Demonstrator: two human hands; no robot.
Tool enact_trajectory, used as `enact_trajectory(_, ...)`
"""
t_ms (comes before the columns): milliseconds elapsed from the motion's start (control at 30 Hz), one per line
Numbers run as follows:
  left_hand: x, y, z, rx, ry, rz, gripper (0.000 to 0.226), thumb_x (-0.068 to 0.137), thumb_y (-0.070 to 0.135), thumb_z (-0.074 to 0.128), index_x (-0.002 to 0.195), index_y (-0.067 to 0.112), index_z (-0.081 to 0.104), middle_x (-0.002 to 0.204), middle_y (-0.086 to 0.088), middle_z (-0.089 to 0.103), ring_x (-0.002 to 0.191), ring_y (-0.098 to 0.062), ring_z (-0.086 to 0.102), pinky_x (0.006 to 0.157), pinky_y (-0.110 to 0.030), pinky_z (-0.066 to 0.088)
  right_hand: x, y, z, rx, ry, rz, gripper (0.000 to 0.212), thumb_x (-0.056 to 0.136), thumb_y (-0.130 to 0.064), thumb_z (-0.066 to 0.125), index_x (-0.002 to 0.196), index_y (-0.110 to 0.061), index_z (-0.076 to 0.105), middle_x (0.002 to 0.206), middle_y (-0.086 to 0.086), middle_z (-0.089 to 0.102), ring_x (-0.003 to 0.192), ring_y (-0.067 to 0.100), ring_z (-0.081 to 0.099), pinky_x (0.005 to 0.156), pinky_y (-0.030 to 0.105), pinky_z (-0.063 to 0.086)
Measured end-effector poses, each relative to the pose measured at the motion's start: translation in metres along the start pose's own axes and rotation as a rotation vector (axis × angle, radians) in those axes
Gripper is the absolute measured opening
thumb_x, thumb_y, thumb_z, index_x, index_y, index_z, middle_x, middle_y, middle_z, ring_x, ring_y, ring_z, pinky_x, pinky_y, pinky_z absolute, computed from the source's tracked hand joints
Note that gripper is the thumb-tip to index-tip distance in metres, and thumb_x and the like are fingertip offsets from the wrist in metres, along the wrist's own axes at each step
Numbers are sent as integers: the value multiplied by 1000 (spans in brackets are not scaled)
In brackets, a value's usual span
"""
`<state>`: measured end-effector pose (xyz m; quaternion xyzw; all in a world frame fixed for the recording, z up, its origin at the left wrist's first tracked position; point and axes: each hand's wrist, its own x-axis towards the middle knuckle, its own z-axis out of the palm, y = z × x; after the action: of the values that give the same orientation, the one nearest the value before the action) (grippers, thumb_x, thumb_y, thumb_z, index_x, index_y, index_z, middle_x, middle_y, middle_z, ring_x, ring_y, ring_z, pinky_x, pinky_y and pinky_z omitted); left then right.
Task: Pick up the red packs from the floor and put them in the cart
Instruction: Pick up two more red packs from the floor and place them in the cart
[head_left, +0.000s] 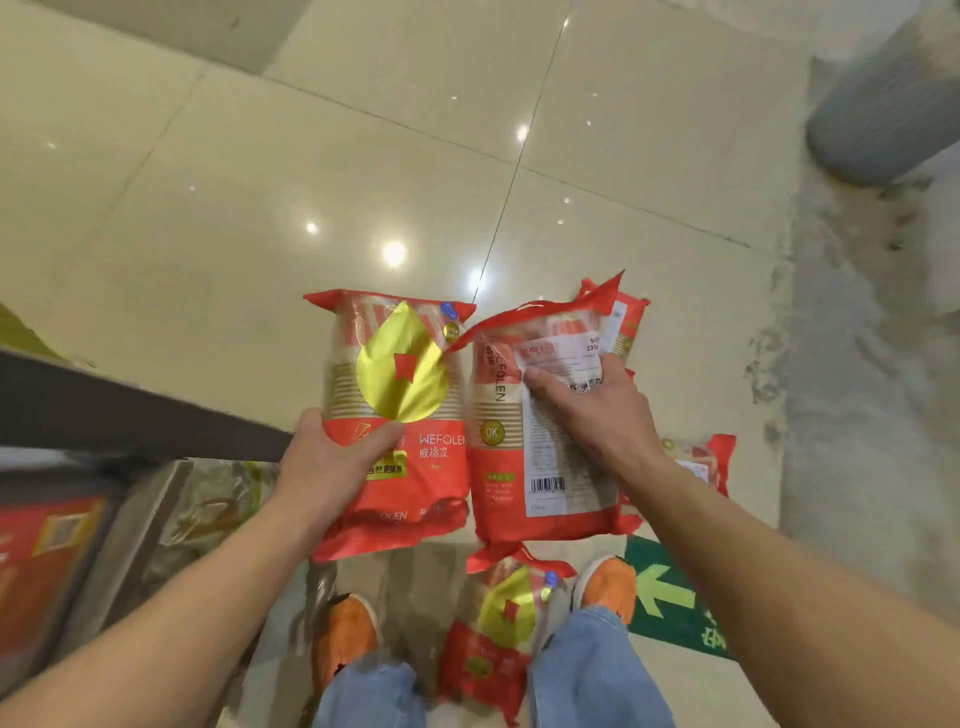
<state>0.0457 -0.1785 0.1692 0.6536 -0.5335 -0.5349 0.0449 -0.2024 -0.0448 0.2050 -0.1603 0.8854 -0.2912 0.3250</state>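
My left hand (332, 457) grips a red pack with a gold leaf label (400, 415), held above the floor. My right hand (597, 410) grips a second red pack (519, 467), its white barcode label facing up. Behind that pack, another red pack (628, 312) shows at the top right. One more red pack (498, 649) lies on the floor between my orange shoes. A further red pack (706, 462) lies on the floor under my right forearm. The dark cart edge (130, 415) runs along the left, beside my left hand.
Glossy beige tiled floor (363, 156) stretches ahead. A rough grey concrete strip (857, 389) runs down the right, with a grey cylinder (893, 114) at the top right. A green arrow floor sticker (670, 597) lies by my right shoe. Red and clear packs (52, 545) sit lower left.
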Motion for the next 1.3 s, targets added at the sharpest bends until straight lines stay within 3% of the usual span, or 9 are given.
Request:
enact_trajectory(133, -95, 91, -36, 15, -73, 134, 64, 76, 53, 94, 123, 27, 59, 104, 13, 71, 96, -15, 71, 85, -38, 55, -84, -68, -103, 95, 138, 24, 54, 73, -75, 79, 108, -38, 61, 93, -20, 75, 75, -5, 72, 66, 25, 55)
enact_trajectory(367, -257, 233, -83, 43, -205, 443, 57, 78, 51, 92, 119, 28, 60, 102, 13, 72, 88, -7, 72, 64, -25, 49, -235, -130, -275, 335, 365, 84, 58, 75, -67, 85, 116, -27, 73, 98, -9, 83, 81, 10, 80, 75, 32, 61)
enact_trajectory(500, -352, 271, -99, 75, -321, 578, 60, 79, 53, 90, 124, 28, 59, 110, 8, 74, 94, -16, 75, 76, -38, 60, -333, -126, -345, 463, 449, 98, 56, 75, -62, 88, 115, -24, 77, 99, -5, 85, 84, 16, 83, 86, 43, 66)
enact_trajectory(667, -478, 267, -105, 104, -447, 726, 55, 79, 55, 91, 117, 29, 62, 109, 4, 76, 91, -16, 76, 66, -34, 57, -478, -81, -397, 576, 589, 79, 51, 70, -66, 86, 104, -29, 82, 93, -8, 85, 82, 16, 84, 89, 49, 66)
enact_trajectory(767, -564, 251, -105, 120, -545, 798, 66, 63, 69, 87, 112, 32, 63, 109, 4, 77, 92, -18, 78, 73, -40, 62, -575, -43, -422, 640, 719, 56, 35, 68, -70, 85, 93, -45, 81, 83, -18, 83, 70, 5, 80, 85, 43, 65)
enact_trajectory(867, -652, 236, -101, 146, -675, 847, 79, 52, 72, 84, 115, 28, 67, 109, -2, 80, 93, -27, 81, 86, -55, 66, -677, -5, -443, 697, 879, 111, 60, 59, -78, 85, 100, -35, 79, 87, -16, 83, 76, 10, 81, 87, 44, 65)
enact_trajectory(1000, -759, 219, -85, 190, -866, 921, 83, 47, 71, 86, 115, 28, 68, 106, -4, 83, 79, -25, 84, 74, -50, 69, -812, 39, -463, 746, 1064, 176, 81, 55, -83, 84, 117, -33, 72, 105, -9, 83, 96, 20, 80, 94, 51, 63)
enact_trajectory(1167, -883, 194, -56, 287, -1159, 1027, 79, 47, 75, 86, 112, 37, 66, 110, 0, 81, 91, -28, 82, 81, -53, 68, -965, 78, -462, 774, 1358, 253, 81, 54, -83, 83, 116, -32, 72, 107, -7, 82, 101, 23, 78, 97, 53, 61)
enact_trajectory(1300, -973, 164, -38, 358, -1375, 1122, 79, 45, 75, 88, 109, 33, 67, 105, 1, 82, 79, -19, 83, 77, -47, 67, -1070, 98, -437, 798, 1586, 336, 62, 61, -77, 86, 107, -37, 80, 102, -11, 84, 98, 21, 80, 96, 54, 62)
